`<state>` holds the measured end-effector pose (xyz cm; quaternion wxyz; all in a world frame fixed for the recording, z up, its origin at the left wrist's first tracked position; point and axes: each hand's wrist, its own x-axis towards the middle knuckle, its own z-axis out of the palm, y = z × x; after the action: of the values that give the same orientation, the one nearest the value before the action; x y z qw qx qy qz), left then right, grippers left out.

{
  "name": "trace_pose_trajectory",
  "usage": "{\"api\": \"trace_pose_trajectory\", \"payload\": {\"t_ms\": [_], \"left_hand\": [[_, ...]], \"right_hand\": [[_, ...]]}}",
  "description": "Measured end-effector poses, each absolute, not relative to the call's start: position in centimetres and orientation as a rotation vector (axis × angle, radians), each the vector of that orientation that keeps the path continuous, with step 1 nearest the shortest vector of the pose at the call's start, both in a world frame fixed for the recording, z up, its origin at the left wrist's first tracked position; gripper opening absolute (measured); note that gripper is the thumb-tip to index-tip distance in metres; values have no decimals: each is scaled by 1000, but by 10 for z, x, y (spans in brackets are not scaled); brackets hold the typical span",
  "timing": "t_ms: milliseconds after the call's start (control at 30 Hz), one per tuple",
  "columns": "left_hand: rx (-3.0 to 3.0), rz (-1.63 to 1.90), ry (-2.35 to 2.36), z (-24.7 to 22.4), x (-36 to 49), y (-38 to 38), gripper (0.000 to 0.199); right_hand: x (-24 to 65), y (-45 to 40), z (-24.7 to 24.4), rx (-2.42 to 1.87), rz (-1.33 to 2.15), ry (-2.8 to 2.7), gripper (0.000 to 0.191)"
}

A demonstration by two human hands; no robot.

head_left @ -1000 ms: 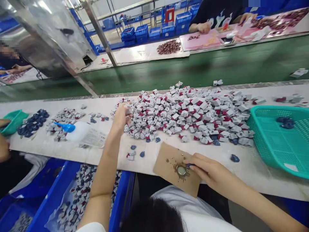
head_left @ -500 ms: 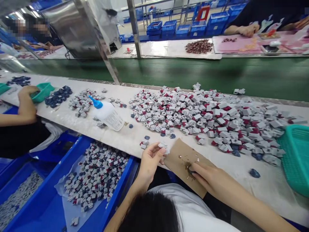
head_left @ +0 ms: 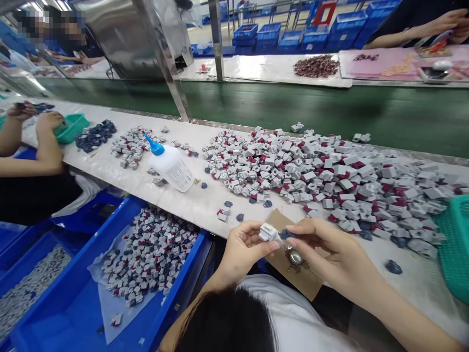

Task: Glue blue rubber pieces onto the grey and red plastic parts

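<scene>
My left hand [head_left: 244, 249] pinches a small light grey plastic piece [head_left: 268, 231] between thumb and fingers. Close on its right, my right hand [head_left: 322, 244] grips a dark blue piece [head_left: 286, 234], held up against or very near the grey one. Below both hands lies a brown cardboard sheet [head_left: 309, 286] with a shiny wet puddle [head_left: 295, 257] on it. Behind the hands spreads a large pile of grey and dark red pieces [head_left: 293, 166]. A few loose blue pieces [head_left: 240, 217] rest on the table left of the cardboard.
A white bottle with blue nozzle [head_left: 172, 168] stands left of the pile. Blue bin [head_left: 66, 313] with more pieces sits lower left; green basket [head_left: 454, 249] at right. Another person's arms [head_left: 47, 146] are at far left, beyond the conveyor [head_left: 256, 100] another person's hands [head_left: 447, 24].
My right hand has lifted off the cardboard with the blue piece and come to the grey piece in my left hand. The view has shifted slightly.
</scene>
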<state>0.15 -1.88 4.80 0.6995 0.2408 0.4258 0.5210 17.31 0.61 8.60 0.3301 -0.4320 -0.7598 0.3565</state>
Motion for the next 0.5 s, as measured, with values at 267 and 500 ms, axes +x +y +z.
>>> {"api": "trace_pose_trajectory", "payload": {"t_ms": [267,500], "left_hand": [[784,1171,1023,39,0,-27,33],[860,1158,1119,29,8,-36,37]], "right_hand": [[182,16,88,-1042,1104,-2212,20],[185,20,74,-1033,1447,-2107,30]]}}
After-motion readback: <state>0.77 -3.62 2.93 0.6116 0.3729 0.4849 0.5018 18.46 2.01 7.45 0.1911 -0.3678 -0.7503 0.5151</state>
